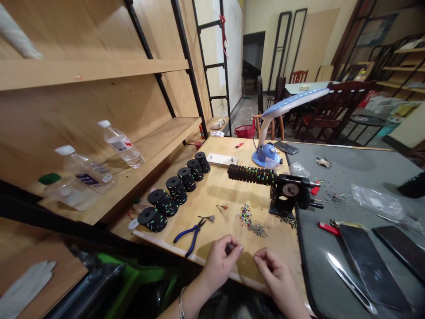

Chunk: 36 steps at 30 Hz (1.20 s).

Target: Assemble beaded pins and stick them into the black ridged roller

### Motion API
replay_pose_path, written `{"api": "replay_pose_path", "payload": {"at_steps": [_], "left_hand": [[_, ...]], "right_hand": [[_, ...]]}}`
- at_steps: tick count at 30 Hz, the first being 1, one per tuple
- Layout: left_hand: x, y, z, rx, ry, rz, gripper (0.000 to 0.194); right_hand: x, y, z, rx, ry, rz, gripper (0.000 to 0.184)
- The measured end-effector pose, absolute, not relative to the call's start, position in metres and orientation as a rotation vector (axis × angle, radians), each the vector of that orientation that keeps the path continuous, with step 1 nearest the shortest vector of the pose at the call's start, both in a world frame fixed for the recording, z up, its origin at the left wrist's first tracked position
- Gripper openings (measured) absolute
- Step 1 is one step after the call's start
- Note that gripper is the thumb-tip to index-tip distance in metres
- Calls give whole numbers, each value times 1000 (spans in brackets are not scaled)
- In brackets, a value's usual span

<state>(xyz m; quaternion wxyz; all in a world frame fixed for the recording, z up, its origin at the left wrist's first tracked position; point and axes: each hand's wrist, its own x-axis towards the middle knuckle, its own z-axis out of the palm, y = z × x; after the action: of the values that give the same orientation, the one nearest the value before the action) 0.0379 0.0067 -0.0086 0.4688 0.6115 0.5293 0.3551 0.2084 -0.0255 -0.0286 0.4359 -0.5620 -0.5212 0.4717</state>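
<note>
My left hand (222,259) is closed in a pinch above the front of the wooden table (206,212); something small and dark shows among its fingers, too small to name. A little to the right, my right hand (275,271) is closed with thumb and forefinger together, and whatever it may hold cannot be made out. Ahead of both lie a pile of colourful beads (245,214) and small metal pieces (258,229). Blue-handled pliers (191,236) rest open to the left, near small wire-like bundles (223,207). Beyond the beads stands a black clamp-like device (285,195) bearing a ridged black roll (250,174).
Several black foam spools (152,219) line the table's left side. A blue desk lamp (265,155) stands at the back. On the grey mat (318,257) at right are tweezers (350,283), a phone (372,266) and plastic bags (378,198). Bottles (121,144) occupy the left shelf.
</note>
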Motion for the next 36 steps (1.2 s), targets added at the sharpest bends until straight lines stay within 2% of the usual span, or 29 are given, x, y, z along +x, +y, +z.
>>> {"api": "replay_pose_path", "payload": {"at_steps": [6, 10, 13, 16, 22, 25, 28, 30, 36], "left_hand": [[27, 24, -15, 2121, 1529, 655, 9], [29, 31, -7, 2338, 1545, 580, 24], [33, 37, 2, 2398, 1550, 649, 27], [39, 40, 9, 2368, 1538, 793, 17], [70, 37, 33, 2278, 1143, 968, 13], [102, 41, 49, 2314, 973, 843, 14], [143, 53, 54, 2400, 1038, 565, 15], [171, 64, 49, 2412, 1233, 310, 15], [221, 92, 17, 2368, 1451, -10, 15]], "right_hand": [[223, -28, -46, -1379, -1036, 1151, 46], [225, -28, -54, -1360, -895, 1189, 48], [225, -28, -50, -1345, -826, 1218, 51], [225, -29, -46, -1342, -789, 1215, 51], [227, -30, -57, -1339, -756, 1185, 56], [224, -31, -68, -1334, -814, 1150, 55], [217, -31, -76, -1326, -908, 1086, 54], [212, -30, -78, -1317, -947, 1063, 53], [202, -32, -80, -1315, -1057, 995, 45]]}}
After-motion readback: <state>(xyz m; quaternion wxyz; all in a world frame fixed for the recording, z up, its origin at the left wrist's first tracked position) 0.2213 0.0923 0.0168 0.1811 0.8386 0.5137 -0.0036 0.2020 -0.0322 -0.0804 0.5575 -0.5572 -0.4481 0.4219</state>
